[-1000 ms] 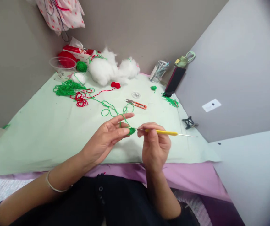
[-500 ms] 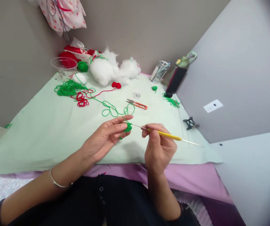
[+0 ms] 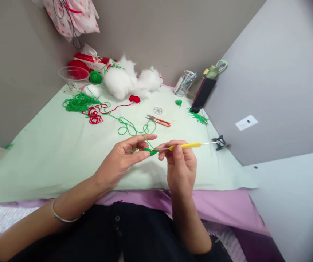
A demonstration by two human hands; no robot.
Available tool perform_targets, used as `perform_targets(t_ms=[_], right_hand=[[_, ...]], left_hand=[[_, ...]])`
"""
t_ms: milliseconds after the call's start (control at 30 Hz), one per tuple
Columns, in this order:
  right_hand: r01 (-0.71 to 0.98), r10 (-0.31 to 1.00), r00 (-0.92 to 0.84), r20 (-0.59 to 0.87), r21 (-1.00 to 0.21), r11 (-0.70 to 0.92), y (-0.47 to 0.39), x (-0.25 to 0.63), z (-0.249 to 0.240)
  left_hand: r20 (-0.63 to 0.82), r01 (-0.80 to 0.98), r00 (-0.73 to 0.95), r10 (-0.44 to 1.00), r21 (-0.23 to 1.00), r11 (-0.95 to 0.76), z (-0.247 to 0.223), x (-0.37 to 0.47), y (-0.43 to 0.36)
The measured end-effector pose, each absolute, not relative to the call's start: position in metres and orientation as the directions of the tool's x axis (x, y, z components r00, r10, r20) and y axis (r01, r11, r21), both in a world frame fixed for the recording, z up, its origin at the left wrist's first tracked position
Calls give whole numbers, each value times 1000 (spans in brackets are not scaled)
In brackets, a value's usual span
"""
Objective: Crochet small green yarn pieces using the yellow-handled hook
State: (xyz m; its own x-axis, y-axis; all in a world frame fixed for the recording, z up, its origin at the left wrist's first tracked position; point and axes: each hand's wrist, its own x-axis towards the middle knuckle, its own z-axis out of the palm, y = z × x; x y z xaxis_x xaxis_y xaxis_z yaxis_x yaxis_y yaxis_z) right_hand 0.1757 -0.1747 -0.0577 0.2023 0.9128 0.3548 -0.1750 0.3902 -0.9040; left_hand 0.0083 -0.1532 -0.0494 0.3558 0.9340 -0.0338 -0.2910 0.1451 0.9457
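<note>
My left hand (image 3: 119,159) pinches a small green crocheted piece (image 3: 152,152) between thumb and fingers, its index finger stretched out with green yarn over it. In my right hand (image 3: 181,165) is a crochet hook with a yellow handle (image 3: 187,146), held like a pen. The hook's thin metal tip meets the green piece. Loops of green yarn (image 3: 127,126) lie on the table just beyond my left hand. Orange-handled snips (image 3: 160,121) rest beyond both hands.
White stuffing (image 3: 120,80), a clear plastic cup (image 3: 74,82), a green yarn heap (image 3: 79,102) and a red crocheted piece (image 3: 135,98) are at the back left. Toward the right stand a pen holder (image 3: 185,83) and phone (image 3: 204,92), with a black stand (image 3: 220,142) nearer.
The green piece has turned and shifted slightly right and down. My right hand has moved left, and the hook now lies nearly level, its tip at the piece.
</note>
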Motion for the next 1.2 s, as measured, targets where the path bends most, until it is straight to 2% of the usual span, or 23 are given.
perform_targets(t_ms=[100,133,200,267,300,333,367,433,500,567,667,767,833,900,933,967,1000,1067,1133,1200], right_hand=[[100,841,191,506,-863,496,-182,176,-57],[225,799,155,581,-808,544,-184,175,-58],[459,677,35,735,-613,643,-186,173,-63],[620,533,-57,844,-389,682,-185,170,-68],[664,482,-74,873,-317,677,-185,169,-70],[680,463,-73,884,-295,671,-184,169,-71],[664,477,-45,878,-330,671,-183,169,-72],[528,572,75,817,-519,672,-181,170,-69],[301,686,208,698,-713,634,-180,173,-65],[117,765,258,590,-805,582,-178,175,-61],[76,821,205,533,-845,529,-176,174,-60],[209,795,181,579,-813,544,-177,170,-64],[380,705,152,693,-699,605,-179,167,-68],[543,575,89,813,-524,656,-181,166,-71],[580,535,65,843,-468,667,-181,166,-71],[578,526,71,848,-464,671,-181,168,-71],[538,549,107,829,-513,669,-181,169,-70],[360,657,223,720,-688,631,-180,172,-66],[161,756,278,592,-805,571,-178,174,-63],[67,820,240,520,-851,520,-177,175,-63]], left_hand=[[28,-206,320,947,978,40,-50,7,-155],[60,-171,298,953,985,-8,-49,7,-156],[112,-128,247,963,988,-82,-48,10,-158],[73,-202,220,973,979,-28,-47,14,-158],[4,-281,243,970,957,66,-46,16,-158],[-81,-365,300,951,911,193,-45,18,-158],[-159,-431,374,914,842,323,-44,19,-157],[-245,-495,479,843,718,490,-43,19,-154],[-249,-524,475,844,691,499,-43,17,-151],[-214,-522,437,874,731,440,-43,16,-150],[-141,-472,425,894,808,352,-42,16,-152],[-99,-452,375,922,849,275,-42,19,-156],[-103,-467,343,934,844,265,-42,22,-157],[-143,-503,370,918,800,327,-43,24,-155],[-168,-522,404,899,765,378,-43,25,-154],[-191,-538,436,879,728,425,-44,24,-153],[-207,-551,457,865,697,459,-45,24,-151],[-221,-566,460,860,673,476,-45,22,-148],[-201,-551,423,884,717,427,-45,20,-148],[-144,-492,390,909,802,338,-45,19,-150]])
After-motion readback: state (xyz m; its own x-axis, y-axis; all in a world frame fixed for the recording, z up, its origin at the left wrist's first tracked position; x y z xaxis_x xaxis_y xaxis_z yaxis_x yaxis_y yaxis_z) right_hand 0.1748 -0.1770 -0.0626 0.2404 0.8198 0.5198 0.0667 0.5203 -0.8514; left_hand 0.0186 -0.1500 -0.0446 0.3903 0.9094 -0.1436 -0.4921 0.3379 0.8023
